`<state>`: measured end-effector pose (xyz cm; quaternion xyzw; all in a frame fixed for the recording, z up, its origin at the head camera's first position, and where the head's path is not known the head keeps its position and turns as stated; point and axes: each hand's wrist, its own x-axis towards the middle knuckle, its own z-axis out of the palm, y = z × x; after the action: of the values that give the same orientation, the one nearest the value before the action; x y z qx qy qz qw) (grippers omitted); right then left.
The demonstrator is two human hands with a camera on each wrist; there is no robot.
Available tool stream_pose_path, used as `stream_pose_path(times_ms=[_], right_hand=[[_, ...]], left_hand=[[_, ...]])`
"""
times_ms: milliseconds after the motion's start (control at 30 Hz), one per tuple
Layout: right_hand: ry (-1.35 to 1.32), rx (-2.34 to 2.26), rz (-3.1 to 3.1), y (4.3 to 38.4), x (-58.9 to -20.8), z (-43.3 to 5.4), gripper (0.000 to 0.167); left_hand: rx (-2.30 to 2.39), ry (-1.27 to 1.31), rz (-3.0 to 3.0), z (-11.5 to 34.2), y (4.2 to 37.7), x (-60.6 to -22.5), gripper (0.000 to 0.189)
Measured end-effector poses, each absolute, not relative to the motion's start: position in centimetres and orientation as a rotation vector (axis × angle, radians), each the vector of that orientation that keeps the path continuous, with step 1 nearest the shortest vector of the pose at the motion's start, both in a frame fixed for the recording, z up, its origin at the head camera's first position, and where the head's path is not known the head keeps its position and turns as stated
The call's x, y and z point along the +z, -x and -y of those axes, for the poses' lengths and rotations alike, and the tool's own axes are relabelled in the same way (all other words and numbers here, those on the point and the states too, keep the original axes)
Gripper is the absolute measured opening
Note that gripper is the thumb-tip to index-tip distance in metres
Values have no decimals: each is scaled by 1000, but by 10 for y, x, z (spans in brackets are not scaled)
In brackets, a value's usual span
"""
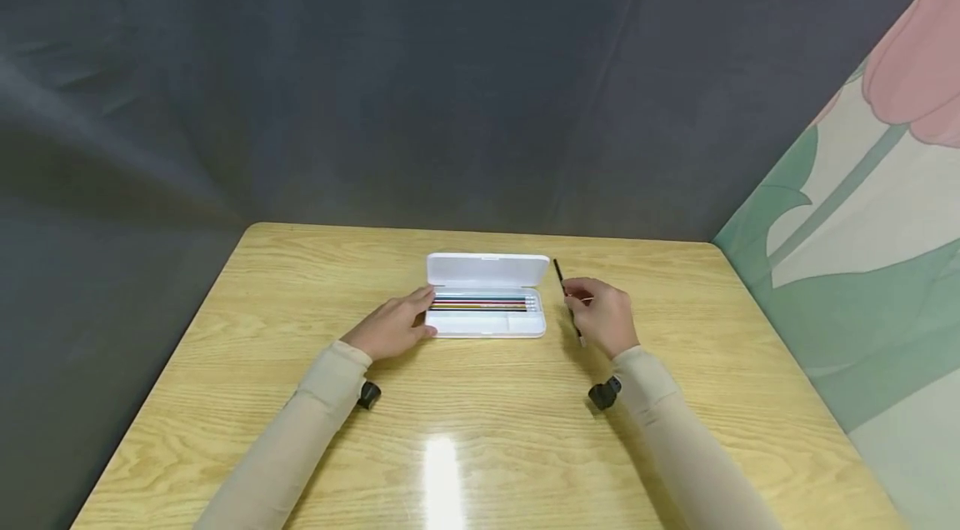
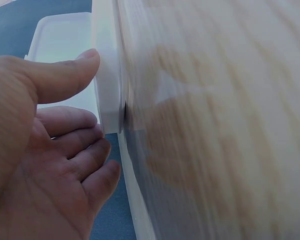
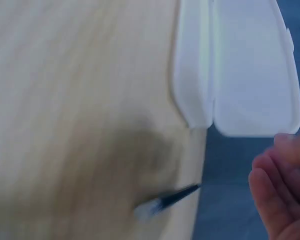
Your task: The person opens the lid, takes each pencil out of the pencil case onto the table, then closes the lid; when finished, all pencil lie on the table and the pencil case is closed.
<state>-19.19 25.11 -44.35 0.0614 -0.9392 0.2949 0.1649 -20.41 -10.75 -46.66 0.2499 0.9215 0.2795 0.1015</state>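
Note:
A white pencil case (image 1: 471, 323) stands on the table with its lid (image 1: 489, 269) raised at the back. Several pencils (image 1: 480, 303) lie side by side in its rear part. My left hand (image 1: 392, 326) holds the case's left end, thumb at the front corner and fingers towards the back; the left wrist view shows the thumb against the white wall (image 2: 108, 90). To the right of the case, my right hand (image 1: 603, 315) pinches a black pencil (image 1: 559, 273) with a pale end. In the right wrist view that pale end (image 3: 148, 209) points away from the fingers (image 3: 270, 200).
The case rests on a wooden table (image 1: 480, 397) whose back edge meets a dark curtain (image 1: 480, 97). A floral cloth (image 1: 862, 280) hangs along the right side. Dark wrist cameras (image 1: 604, 393) sit under both sleeves. Light glares off the table front.

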Motion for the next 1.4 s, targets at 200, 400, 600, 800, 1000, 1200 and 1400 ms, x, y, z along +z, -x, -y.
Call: stream_pose_path(times_ms=[200,400,600,800,1000,1200,1400], right_hand=[[-424,855,2734,210,-437,-221,20],[-584,743,2846,230,-443,-200,20],[-632,675,2897,235,-454,-197,19],[-648,654,2845,236,-463,-198,23],[-678,637,2823,236,-468,-195,21],[-691,648,2866,235,-469,-192,21],[-724,742,2883,235,-469,-192,22]], left_hand=[[825,-754,-2725,106,204,-464,72],[821,-765,-2726,101,204,-466,73],[806,-764,-2724,98,203,-468,73],[812,-751,-2731,99,203,-467,73],[806,-754,-2719,99,200,-466,72],[794,-741,-2730,99,198,-464,72],[792,-747,-2734,97,198,-464,73]])
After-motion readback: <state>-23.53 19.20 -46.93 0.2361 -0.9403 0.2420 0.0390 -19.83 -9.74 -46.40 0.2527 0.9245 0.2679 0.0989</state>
